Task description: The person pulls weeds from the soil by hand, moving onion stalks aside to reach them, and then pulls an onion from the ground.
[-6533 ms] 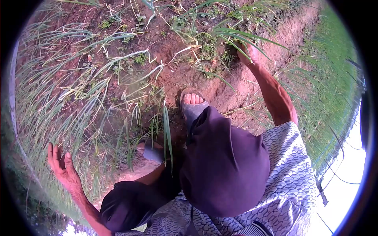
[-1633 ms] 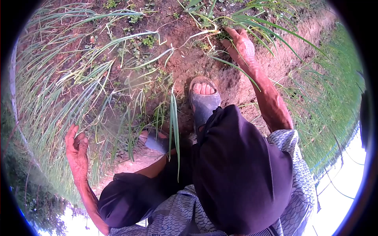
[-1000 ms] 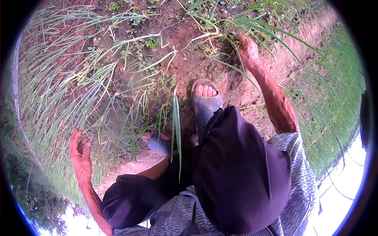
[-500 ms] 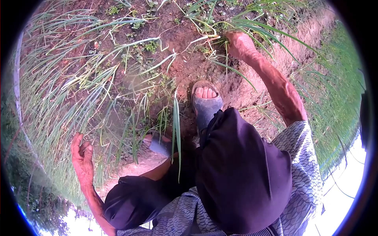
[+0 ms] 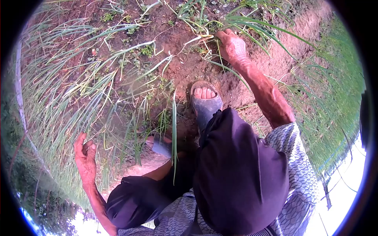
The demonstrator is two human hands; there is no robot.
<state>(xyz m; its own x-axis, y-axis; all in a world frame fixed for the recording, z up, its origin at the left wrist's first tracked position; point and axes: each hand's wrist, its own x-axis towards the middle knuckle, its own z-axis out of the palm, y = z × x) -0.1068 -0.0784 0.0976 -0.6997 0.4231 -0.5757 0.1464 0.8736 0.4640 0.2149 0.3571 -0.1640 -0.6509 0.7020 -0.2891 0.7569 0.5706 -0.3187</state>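
Note:
My right hand (image 5: 233, 48) reaches down to the soil at the top of the view, beside the base of a clump of long green onion-like leaves (image 5: 252, 24). Its fingers are bent together at the ground; whatever they pinch is hidden or too small to name. A yellowed, drooping stalk (image 5: 193, 40) lies just left of the fingertips. On the other side, my left hand (image 5: 85, 159) hovers near the dense row of onion-like plants (image 5: 84, 80). Its fingers are loosely curved, with the thumb apart, and nothing shows in them.
My shod foot (image 5: 205, 103) stands on reddish soil (image 5: 181, 70) between the plants, and the other shoe (image 5: 160, 146) is lower left. My bent knee in dark cloth (image 5: 240, 169) fills the lower middle. Small weeds (image 5: 147, 50) dot the bed. Green growth (image 5: 334, 86) lines the right.
My right hand has shifted slightly left and down, with its fingers drawn a little out of the leaves. My left hand has barely moved, slightly right.

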